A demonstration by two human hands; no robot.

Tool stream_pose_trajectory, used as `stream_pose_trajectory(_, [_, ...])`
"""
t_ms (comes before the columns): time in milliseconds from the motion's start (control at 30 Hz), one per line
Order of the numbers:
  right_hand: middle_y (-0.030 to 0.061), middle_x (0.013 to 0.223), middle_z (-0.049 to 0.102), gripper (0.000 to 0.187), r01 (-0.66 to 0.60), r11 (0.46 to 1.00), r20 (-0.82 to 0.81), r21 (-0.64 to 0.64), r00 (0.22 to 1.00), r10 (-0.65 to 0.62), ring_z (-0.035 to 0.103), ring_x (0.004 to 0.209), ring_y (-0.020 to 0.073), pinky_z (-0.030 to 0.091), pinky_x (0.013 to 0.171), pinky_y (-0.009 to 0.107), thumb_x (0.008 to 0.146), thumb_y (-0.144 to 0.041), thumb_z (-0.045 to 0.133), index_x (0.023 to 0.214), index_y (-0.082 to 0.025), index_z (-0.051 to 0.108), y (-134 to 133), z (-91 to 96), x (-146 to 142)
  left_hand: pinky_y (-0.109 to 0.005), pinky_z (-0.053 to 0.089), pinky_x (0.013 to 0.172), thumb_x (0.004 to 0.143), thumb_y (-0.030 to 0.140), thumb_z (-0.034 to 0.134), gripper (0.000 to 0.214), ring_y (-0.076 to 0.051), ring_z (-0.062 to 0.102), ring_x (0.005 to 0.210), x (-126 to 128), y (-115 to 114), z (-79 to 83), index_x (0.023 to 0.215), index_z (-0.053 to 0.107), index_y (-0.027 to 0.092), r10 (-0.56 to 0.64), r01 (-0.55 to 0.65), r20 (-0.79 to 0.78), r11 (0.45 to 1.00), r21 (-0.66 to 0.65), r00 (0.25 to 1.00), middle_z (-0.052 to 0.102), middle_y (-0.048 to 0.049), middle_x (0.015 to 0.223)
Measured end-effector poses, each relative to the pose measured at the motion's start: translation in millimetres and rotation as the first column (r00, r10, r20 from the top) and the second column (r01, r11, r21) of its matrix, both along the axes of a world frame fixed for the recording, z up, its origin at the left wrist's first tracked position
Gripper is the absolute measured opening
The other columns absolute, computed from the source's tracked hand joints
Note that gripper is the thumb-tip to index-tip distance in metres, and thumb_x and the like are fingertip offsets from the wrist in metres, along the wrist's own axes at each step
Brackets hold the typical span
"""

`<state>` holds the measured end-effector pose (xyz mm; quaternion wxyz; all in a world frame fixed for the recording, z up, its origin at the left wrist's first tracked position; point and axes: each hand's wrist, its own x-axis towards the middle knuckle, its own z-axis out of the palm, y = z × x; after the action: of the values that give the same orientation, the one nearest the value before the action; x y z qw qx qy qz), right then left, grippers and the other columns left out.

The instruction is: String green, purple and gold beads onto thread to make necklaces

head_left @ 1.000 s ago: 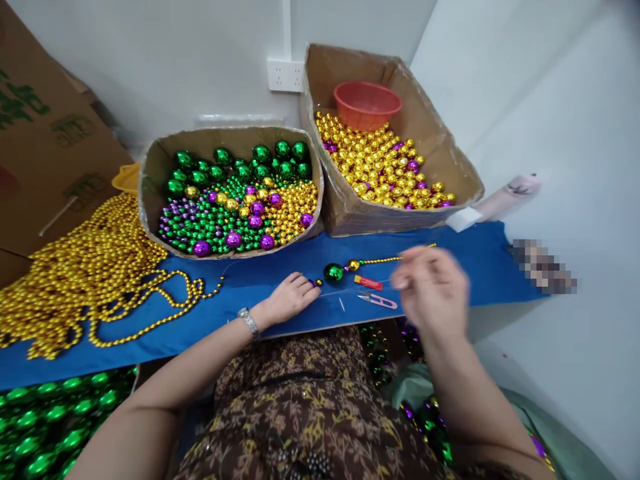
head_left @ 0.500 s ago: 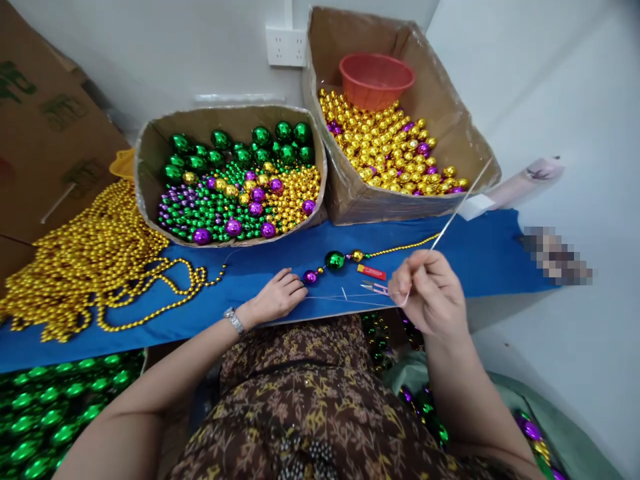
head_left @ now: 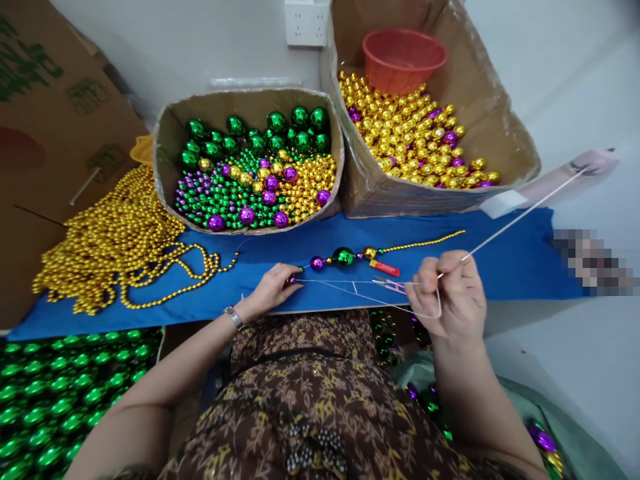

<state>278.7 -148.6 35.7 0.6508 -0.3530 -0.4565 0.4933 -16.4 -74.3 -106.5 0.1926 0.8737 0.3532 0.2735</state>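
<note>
My left hand is closed, thumb and fingers pinching small dark purple beads on a thread. From there a strand of large beads runs right across the blue cloth: a purple ball, a green ball, a gold ball, then a tail of small gold beads. My right hand is closed round a long thin needle that slants up to the right. White thread stretches between both hands and loops below the right one. Pink-handled snips and a red lighter lie between them.
An open carton holds green, gold and purple beads. A taller carton contains gold beads and a red basin. Gold bead strands are heaped on the left. At the right lies a pink-white roll. Green beads fill the space below left.
The view has shifted, so the cartons sit further right and higher. My left hand now shows small beads in its pinch. The needle in my right hand leans lower to the right.
</note>
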Motion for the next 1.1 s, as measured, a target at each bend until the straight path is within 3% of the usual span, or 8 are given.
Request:
stream_pose_trajectory(133, [-0.0084,0.064,0.053,0.013,-0.022,0.999,-0.081,0.038,0.996,0.025,0.025,0.027,0.0011,0.021,0.027,0.019,0.089,-0.036,0.063,0.085,-0.027,0.055,-2,12.2,1,-0.032,0.053,0.079,0.088,0.034,0.062,0.028,-0.018,0.063,0.090,2,3,-2.1,0.109,0.058,0.017,0.105,-0.098,0.058,0.989,-0.114,0.993,0.067,-0.0073,0.099])
stream_pose_trajectory(267, [-0.0081,0.062,0.053,0.009,0.005,0.995,-0.098,0.097,0.995,0.004,0.023,0.025,0.0004,0.015,0.023,0.021,0.087,-0.032,0.066,0.083,-0.027,0.059,-6,27.9,9,-0.034,0.053,0.083,0.088,0.032,0.062,0.027,-0.019,0.063,0.095,-1,7,-1.8,0.110,0.058,0.017,0.112,-0.103,0.067,0.987,-0.122,0.991,0.066,-0.0081,0.103])
stream_pose_trajectory(500, [-0.0078,0.053,0.047,0.011,0.061,0.985,-0.076,0.162,0.996,-0.049,0.027,0.026,0.0030,0.018,0.023,0.022,0.086,-0.034,0.067,0.080,-0.029,0.060,-9,39.2,12,-0.042,0.050,0.093,0.091,0.026,0.056,0.032,-0.023,0.058,0.108,-7,12,-3.2,0.121,0.054,0.018,-0.016,0.015,-0.054,1.000,-0.016,0.998,0.062,-0.0118,0.113])
stream_pose_trajectory(700, [-0.0080,0.053,0.047,0.010,-0.035,0.986,0.005,0.164,0.999,0.035,0.032,0.027,0.0046,0.023,0.024,0.020,0.088,-0.038,0.064,0.084,-0.030,0.059,-11,39.9,2,-0.053,0.037,0.108,0.085,0.043,0.063,0.058,-0.031,0.046,0.127,-1,1,6.8,0.134,0.046,0.017,-0.119,0.115,-0.179,0.993,-0.034,0.977,0.055,-0.0151,0.129])
stream_pose_trajectory(900, [-0.0091,0.049,0.046,0.013,-0.046,0.987,0.058,0.152,0.998,0.038,0.030,0.026,0.0047,0.027,0.026,0.020,0.092,-0.041,0.058,0.083,-0.032,0.056,-13,39.0,-3,-0.042,0.046,0.102,0.094,0.035,0.051,0.042,-0.024,0.051,0.121,9,-10,7.8,0.132,0.047,0.018,-0.051,0.045,-0.086,0.997,-0.061,0.995,0.054,-0.0142,0.129])
stream_pose_trajectory(1000, [-0.0092,0.045,0.041,0.011,-0.052,0.987,0.033,0.155,0.998,0.048,0.029,0.026,0.0054,0.026,0.026,0.021,0.092,-0.040,0.058,0.084,-0.032,0.058,-15,40.0,-6,-0.040,0.048,0.098,0.096,0.028,0.047,0.037,-0.024,0.053,0.118,9,-6,4.6,0.131,0.049,0.020,-0.095,0.096,-0.149,0.995,-0.003,0.984,0.055,-0.0127,0.126])
stream_pose_trajectory(1100, [-0.0102,0.040,0.027,0.014,-0.011,0.989,-0.011,0.145,1.000,0.012,0.025,0.025,0.0068,0.022,0.026,0.022,0.092,-0.037,0.058,0.080,-0.031,0.058,-22,44.5,-3,-0.038,0.050,0.090,0.096,0.027,0.046,0.033,-0.023,0.058,0.109,7,2,2.0,0.128,0.053,0.021,-0.102,0.115,-0.237,0.992,0.042,0.966,0.056,-0.0122,0.122])
